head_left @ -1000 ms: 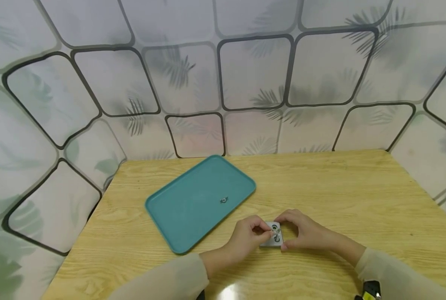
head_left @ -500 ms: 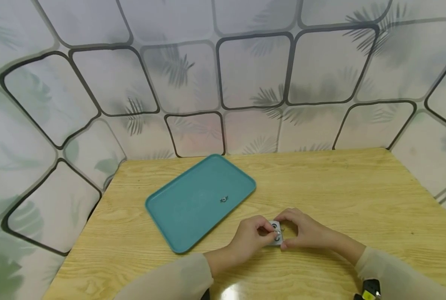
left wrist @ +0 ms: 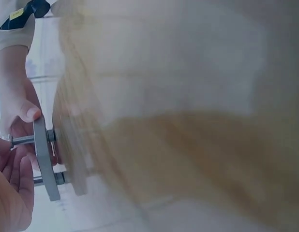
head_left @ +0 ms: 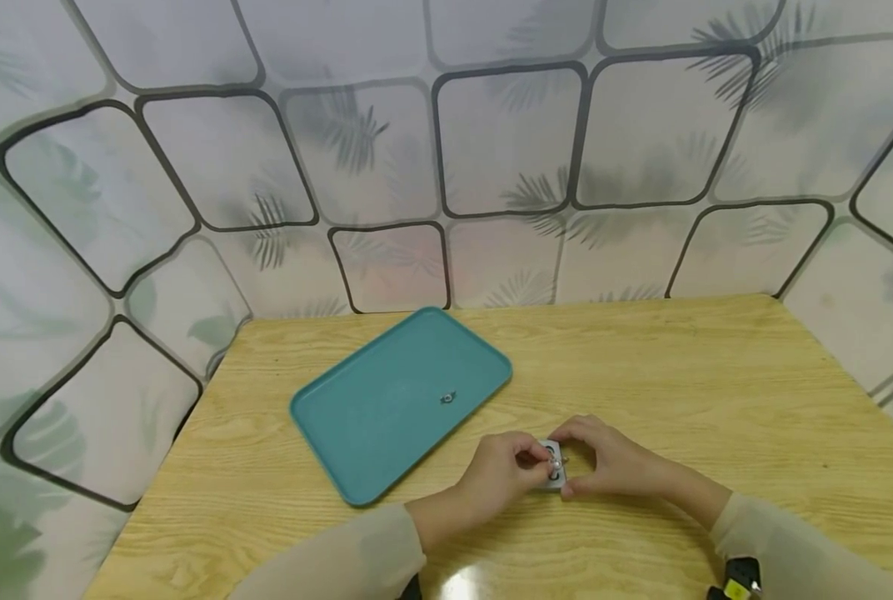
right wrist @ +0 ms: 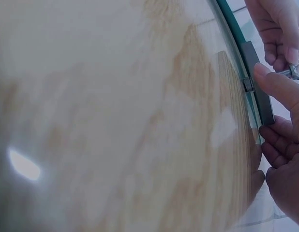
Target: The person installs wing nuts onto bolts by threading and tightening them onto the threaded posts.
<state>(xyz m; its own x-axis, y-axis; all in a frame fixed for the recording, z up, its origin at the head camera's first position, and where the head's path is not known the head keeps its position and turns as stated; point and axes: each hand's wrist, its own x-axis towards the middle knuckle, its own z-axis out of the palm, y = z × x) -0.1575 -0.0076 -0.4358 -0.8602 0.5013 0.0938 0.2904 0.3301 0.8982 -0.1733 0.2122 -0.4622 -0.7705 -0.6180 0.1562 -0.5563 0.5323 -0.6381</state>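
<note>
A small grey metal plate point(head_left: 555, 479) lies on the table with bolts through it. In the left wrist view, two bolt shanks point(left wrist: 24, 140) stand out from the plate, with hex heads on its underside. My left hand point(head_left: 495, 471) pinches a silver wing nut point(right wrist: 295, 72) at the threaded end of one bolt point(right wrist: 285, 73). With thumb and fingers on opposite edges, my right hand point(head_left: 615, 462) holds the plate steady. Its thumb point(right wrist: 265, 75) presses the edge in the right wrist view. Another wing nut point(head_left: 448, 398) lies on the teal tray point(head_left: 386, 417).
The tray sits to the left and beyond my hands on the wood-grain table point(head_left: 664, 375). A patterned curtain point(head_left: 506, 150) hangs behind the table and along its sides. A black band with a yellow label point(head_left: 739, 579) is on my right wrist.
The left fingers have shifted slightly right over the plate, still pinching the wing nut, and cover more of it. My right hand keeps its hold; the tray has not moved.
</note>
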